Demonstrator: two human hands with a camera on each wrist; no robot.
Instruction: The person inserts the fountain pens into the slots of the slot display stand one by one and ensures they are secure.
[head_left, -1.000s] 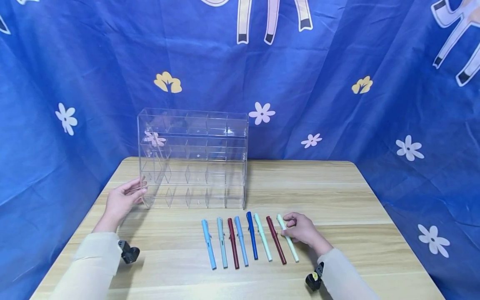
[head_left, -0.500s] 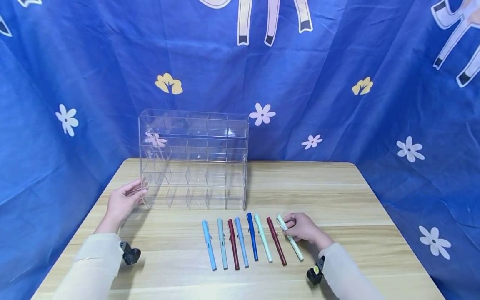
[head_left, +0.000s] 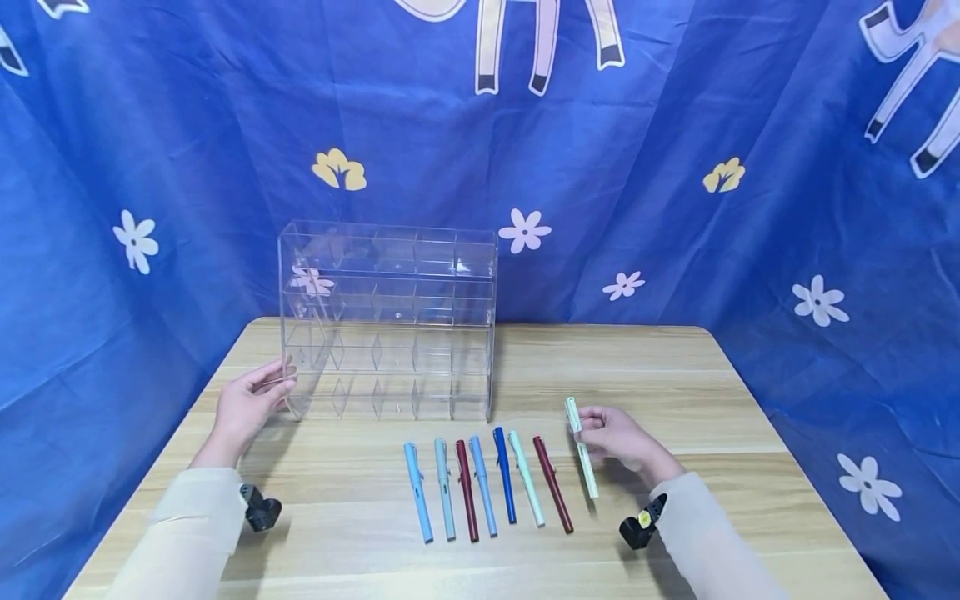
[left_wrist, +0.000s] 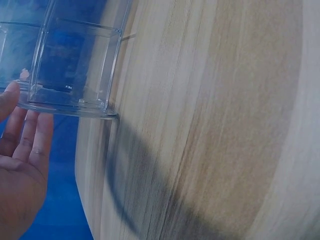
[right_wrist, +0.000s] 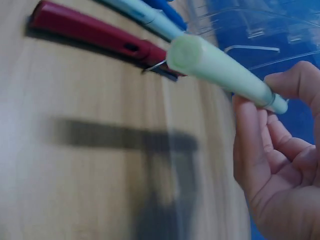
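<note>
My right hand (head_left: pixel 618 440) pinches a pale green pen (head_left: pixel 585 467) between thumb and fingers. In the right wrist view the pen (right_wrist: pixel 220 70) is off the table, its shadow falling on the wood below. My left hand (head_left: pixel 243 408) grips the left side panel of a clear acrylic rack (head_left: pixel 390 325) near its bottom. The left wrist view has the thumb on one face of the panel (left_wrist: pixel 75 111) and the fingers on the other. Nearest the right hand on the table is a dark red pen (head_left: pixel 552 483).
Left of it, several pens lie in a row: a mint pen (head_left: pixel 527 479), a dark blue pen (head_left: pixel 505 475), light blue ones and another dark red pen (head_left: pixel 467 492). Behind the wooden table (head_left: pixel 615 367) hangs a blue patterned cloth (head_left: pixel 420 125). The rack has several tiers with dividers.
The pale green pen has been lifted off the table by my right hand and carried slightly away from me. My left hand stays on the rack, and the other pens have not moved.
</note>
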